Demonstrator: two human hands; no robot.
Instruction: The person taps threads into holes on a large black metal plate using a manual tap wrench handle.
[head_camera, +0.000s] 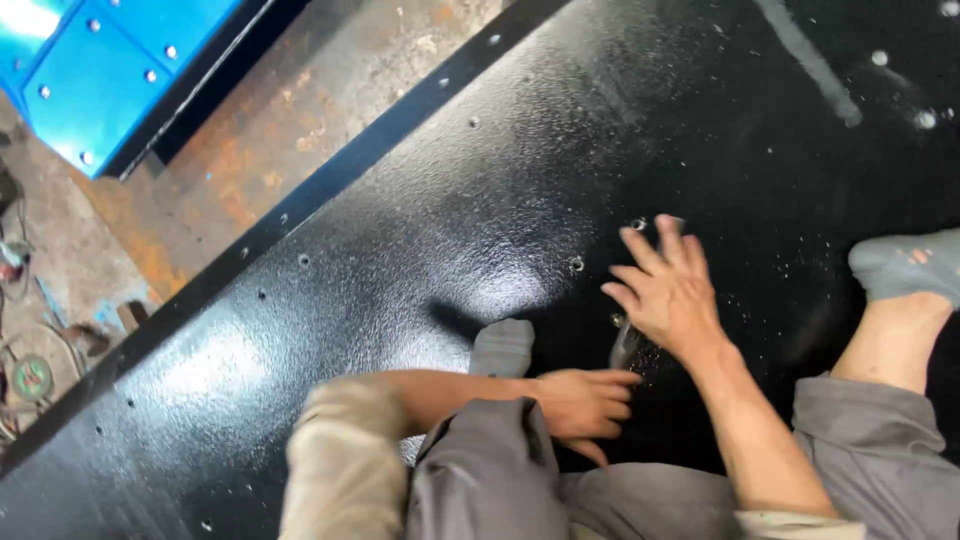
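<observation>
while the person crouches on the large black panel, entries as follows.

item: left hand, low beside the knee, fingers held together and stretched flat toward a small grey metal piece lying on the panel; fingertips near it, contact cannot be told through the blur.

item: right hand, palm down on the panel, fingers spread, tips close to a small drilled hole; nothing pinched.

item: second hole, just left of the right hand; fine pale specks, possibly swarf, scattered around the wrist.

item: grey socked feet, one beside the left hand, one at far right.

item: blue bolted cabinet, upper left, on rusty floor, well apart.

handling note, as judgement: keep the spread hand braced flat for balance, close fingertips on the metal piece's edges rather than sliding it across the textured coat, and keep skin clear of the specks.
</observation>
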